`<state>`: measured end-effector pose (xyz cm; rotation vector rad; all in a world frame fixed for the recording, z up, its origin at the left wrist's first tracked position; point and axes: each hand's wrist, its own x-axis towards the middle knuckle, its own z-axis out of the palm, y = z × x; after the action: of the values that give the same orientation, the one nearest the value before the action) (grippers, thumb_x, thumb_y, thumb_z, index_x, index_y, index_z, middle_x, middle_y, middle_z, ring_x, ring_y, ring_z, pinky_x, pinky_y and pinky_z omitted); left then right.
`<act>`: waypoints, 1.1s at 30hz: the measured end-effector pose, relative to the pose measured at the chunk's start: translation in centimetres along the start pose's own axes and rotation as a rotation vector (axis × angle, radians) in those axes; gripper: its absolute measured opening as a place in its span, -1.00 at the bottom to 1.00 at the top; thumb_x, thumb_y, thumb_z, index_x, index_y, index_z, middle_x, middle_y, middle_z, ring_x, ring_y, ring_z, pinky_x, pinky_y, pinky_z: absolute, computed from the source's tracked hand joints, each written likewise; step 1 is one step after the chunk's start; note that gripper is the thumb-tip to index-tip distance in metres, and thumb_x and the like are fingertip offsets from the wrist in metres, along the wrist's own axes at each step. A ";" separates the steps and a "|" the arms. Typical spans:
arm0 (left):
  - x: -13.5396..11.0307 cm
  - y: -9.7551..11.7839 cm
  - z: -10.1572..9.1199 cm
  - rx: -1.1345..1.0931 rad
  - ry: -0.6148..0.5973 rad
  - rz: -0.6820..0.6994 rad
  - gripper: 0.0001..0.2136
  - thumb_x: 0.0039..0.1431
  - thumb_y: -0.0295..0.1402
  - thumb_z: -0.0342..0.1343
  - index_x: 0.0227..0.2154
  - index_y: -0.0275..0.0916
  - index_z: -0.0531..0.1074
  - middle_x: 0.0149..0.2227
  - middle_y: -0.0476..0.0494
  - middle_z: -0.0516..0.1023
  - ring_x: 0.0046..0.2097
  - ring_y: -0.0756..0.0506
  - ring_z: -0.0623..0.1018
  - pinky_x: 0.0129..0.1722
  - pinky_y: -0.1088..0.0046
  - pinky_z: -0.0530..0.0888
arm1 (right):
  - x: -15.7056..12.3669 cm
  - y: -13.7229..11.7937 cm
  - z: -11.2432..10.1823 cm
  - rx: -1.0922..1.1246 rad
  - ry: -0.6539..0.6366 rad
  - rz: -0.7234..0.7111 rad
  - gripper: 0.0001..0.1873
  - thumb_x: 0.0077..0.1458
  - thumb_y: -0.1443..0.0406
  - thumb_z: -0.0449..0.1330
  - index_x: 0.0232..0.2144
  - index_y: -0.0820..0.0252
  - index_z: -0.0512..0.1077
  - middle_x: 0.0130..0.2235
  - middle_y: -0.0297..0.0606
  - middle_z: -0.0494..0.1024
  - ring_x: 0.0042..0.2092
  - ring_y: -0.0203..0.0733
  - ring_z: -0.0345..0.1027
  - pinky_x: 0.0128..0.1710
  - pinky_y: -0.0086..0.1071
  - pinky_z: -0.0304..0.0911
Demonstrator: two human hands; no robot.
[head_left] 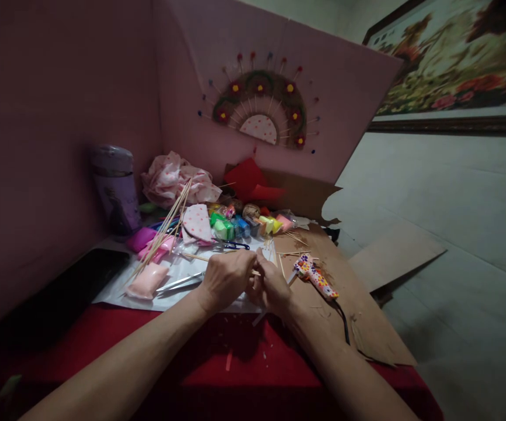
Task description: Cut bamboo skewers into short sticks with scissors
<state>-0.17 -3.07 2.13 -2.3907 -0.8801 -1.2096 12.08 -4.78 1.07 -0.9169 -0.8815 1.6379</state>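
Note:
My left hand [225,279] and my right hand [274,287] meet over the front of a cluttered table, fingers curled together. Between them runs a thin wooden skewer [255,273], pinched by both hands. A bundle of long skewers [165,229] leans to the left of my hands. Scissors [178,283] lie on white paper just left of my left hand. A flower-patterned tool [315,277] lies on brown cardboard right of my right hand.
Small packets of coloured clay [244,225] lie behind my hands, with pink packets [148,280] at left. A purple bottle [115,187] stands at back left. A fan decoration [259,108] is pinned to the pink board. Red cloth [235,374] covers the table front.

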 end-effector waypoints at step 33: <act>0.3 0.1 -0.3 0.017 0.094 -0.119 -0.88 0.14 -0.47 -0.08 -0.43 -0.28 0.36 -0.50 -0.04 0.48 -0.48 0.02 0.45 -0.53 0.52 0.20 | -0.4 -0.4 -0.1 -0.064 -0.096 -0.049 -0.44 0.02 -0.17 -0.03 -0.46 0.22 0.33 -0.74 -0.42 0.32 -0.78 -0.40 0.08 -0.85 -0.56 -0.09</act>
<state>-0.14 -3.19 2.53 -2.2760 -1.0108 -1.3418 12.46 -5.07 1.47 -0.8593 -1.0197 1.6299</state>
